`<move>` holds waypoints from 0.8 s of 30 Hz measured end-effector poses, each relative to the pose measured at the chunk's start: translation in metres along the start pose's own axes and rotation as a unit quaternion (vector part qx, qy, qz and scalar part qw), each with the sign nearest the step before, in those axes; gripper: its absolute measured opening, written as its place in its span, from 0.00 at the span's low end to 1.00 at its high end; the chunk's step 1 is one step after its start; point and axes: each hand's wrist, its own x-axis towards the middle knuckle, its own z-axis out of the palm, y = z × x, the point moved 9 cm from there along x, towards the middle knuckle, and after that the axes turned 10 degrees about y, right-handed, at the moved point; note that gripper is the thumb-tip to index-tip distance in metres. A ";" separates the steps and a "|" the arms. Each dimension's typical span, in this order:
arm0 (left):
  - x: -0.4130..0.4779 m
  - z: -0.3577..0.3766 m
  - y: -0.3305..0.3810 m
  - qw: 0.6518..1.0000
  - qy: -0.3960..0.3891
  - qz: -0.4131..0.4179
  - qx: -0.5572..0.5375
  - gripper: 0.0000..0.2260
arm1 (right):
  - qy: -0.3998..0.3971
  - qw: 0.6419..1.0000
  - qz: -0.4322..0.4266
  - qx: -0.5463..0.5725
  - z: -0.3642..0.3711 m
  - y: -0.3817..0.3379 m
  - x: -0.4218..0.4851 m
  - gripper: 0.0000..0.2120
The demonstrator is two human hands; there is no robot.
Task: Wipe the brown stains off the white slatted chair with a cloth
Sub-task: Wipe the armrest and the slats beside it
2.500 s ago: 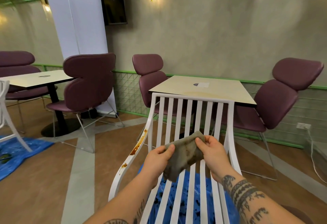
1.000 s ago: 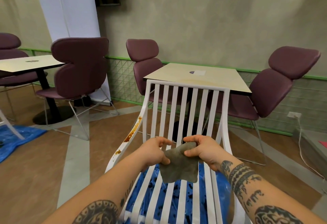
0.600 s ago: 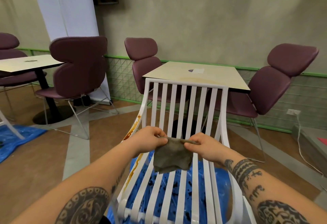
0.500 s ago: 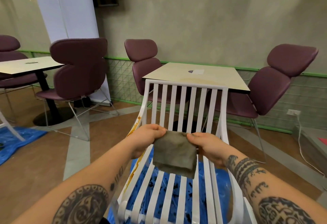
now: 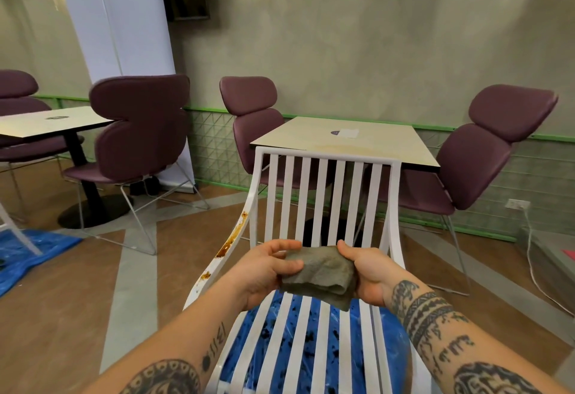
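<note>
Grey-brown cloth [image 5: 317,272] is held folded between both hands, over the seat slats and in front of the lower backrest of the white slatted chair [image 5: 323,182]. Contact between cloth and slats can't be confirmed from the head view.

Left hand [image 5: 264,272]: fingers and thumb are curled around the cloth's left edge, gripped. Right hand [image 5: 367,272]: thumb is clamped on the top right corner and the cloth's right side is cupped in the palm. Both forearms are tattooed.

Brown stains [image 5: 231,241] are seen running down the chair's left side rail, from just below the backrest corner to the armrest curve, with a few smaller spots lower down. The stained rail is just left of the left hand and is not touched by the cloth.

Blue plastic sheet [image 5: 314,347] is visible through the seat slats. A beige square table [image 5: 342,138] is placed directly behind the chair, flanked by purple padded chairs [image 5: 485,150]. A second blue sheet [image 5: 28,253] is spread on the floor at far left.
</note>
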 end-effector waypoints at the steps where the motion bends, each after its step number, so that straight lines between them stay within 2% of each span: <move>1: 0.000 0.001 -0.002 1.000 -0.011 0.000 0.024 0.21 | 0.000 1.000 0.006 0.010 -0.001 0.001 0.001 0.18; 4: 0.000 0.002 -0.011 0.982 -0.023 0.013 0.187 0.22 | -0.042 0.999 0.013 0.011 0.003 0.005 -0.001 0.20; 6: 0.005 -0.001 -0.018 0.957 -0.009 0.020 0.288 0.17 | -0.092 0.996 -0.005 -0.001 0.010 0.008 -0.002 0.23; 8: 0.008 -0.006 -0.021 0.947 0.012 0.029 0.319 0.09 | -0.104 0.994 -0.028 0.008 0.013 0.011 0.003 0.28; 10: 0.014 -0.015 -0.022 0.952 0.047 0.035 0.301 0.05 | -0.080 0.994 -0.076 0.016 0.013 0.009 0.012 0.28; 14: 0.031 -0.026 -0.036 0.980 0.078 0.021 0.181 0.08 | 0.025 0.981 -0.188 -0.051 0.018 0.010 0.030 0.16; 16: 0.042 -0.031 -0.037 0.988 0.106 0.025 0.108 0.08 | 0.058 0.977 -0.202 -0.045 0.025 0.013 0.042 0.13; 18: 0.051 -0.039 -0.031 0.985 0.154 0.044 0.067 0.08 | 0.055 0.981 -0.186 -0.017 0.040 0.015 0.051 0.12; 21: 0.062 -0.052 -0.019 0.969 0.233 0.074 0.022 0.06 | -0.014 0.986 -0.161 0.034 0.076 0.012 0.068 0.16; 24: 0.081 -0.067 -0.004 0.964 0.250 0.085 -0.027 0.05 | -0.004 0.980 -0.198 0.024 0.101 0.002 0.094 0.22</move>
